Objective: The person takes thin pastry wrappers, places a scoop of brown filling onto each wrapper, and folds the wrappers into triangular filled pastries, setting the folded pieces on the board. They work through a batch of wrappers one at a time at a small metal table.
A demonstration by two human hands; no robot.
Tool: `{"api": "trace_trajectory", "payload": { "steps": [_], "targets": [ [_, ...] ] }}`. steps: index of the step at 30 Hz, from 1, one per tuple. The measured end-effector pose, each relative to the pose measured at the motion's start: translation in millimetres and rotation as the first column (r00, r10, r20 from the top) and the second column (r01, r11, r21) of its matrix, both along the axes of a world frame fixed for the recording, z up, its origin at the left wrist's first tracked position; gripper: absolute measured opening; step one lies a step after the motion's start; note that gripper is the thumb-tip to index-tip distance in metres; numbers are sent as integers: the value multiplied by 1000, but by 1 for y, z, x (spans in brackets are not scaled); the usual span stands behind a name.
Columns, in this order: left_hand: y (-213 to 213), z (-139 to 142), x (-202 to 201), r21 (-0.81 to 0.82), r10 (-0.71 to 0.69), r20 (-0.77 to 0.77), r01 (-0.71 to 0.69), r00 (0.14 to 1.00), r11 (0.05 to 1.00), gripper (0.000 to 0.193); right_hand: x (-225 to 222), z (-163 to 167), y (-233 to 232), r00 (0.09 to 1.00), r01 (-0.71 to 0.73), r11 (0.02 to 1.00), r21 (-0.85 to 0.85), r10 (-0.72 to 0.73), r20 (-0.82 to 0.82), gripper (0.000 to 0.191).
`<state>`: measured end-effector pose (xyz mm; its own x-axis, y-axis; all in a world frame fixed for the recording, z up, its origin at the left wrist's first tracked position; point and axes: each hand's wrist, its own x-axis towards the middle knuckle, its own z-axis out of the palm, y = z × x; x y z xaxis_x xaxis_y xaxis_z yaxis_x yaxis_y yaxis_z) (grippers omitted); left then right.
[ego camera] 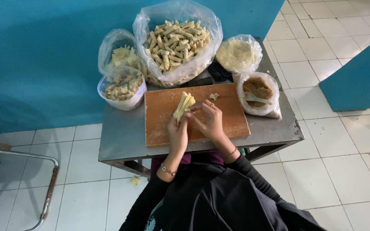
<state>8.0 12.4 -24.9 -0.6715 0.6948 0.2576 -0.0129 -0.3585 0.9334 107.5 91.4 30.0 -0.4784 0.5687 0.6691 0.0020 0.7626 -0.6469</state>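
We see a pale yellow pastry wrapper (183, 105), partly folded, held just above the wooden cutting board (163, 124). Its long axis runs from lower left to upper right, tilting away from the body, with the free end fanned out toward the far edge of the board. The left hand (177, 133) sits directly below it and pinches its lower end, fingers closed on the wrapper. The right hand (210, 121) comes in from the right side, its fingertips (192, 114) together on the same lower end, so both hands clamp the wrapper at 1 spot and touch each other there. The left hand is the nearer of the 2, since the wrapper rises straight out of its grip; the right reaches across to it.

Just beyond the wrapper's tip, 1 small scrap of filling or dough (213, 96) lies on the board, apart from the hands. The board rests on a metal table (120, 137). At the far side stand a large clear bag of finished rolls (174, 42), a smaller bag of pale pieces (118, 53), a plastic tub of scraps (123, 87), a bagged stack of round wrappers (237, 54), and a bag of brown filling with a spoon (258, 92), near the right hand.
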Motion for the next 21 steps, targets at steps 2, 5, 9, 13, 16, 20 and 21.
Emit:
{"api": "trace_trajectory", "payload": {
  "steps": [2,5,9,13,16,20,21],
  "targets": [
    [0,0,1,-43,-3,47,5,999,999,31,0,-1,0,1000,24,999,-39,-24,2,11],
    [-1,2,2,7,21,-22,-21,1000,1000,30,0,-3,0,1000,26,999,-28,-26,-10,8],
    [4,3,1,96,-54,31,51,998,994,31,1,-3,0,999,31,997,-67,-33,-33,9],
    [-2,-7,4,2,-38,49,38,998,999,29,8,-7,0,1000,-28,999,-45,28,-1,13],
    [-3,-15,3,-20,-12,30,13,999,1000,30,10,-14,2,1000,-29,998,-55,28,-2,12],
    [-2,-20,4,3,5,136,-6,991,1000,34,10,-26,6,974,-172,865,-472,79,-212,2],
    [-2,-20,4,38,-21,224,13,974,999,35,10,-28,9,947,-262,750,-608,78,-312,6]
  ]
}}
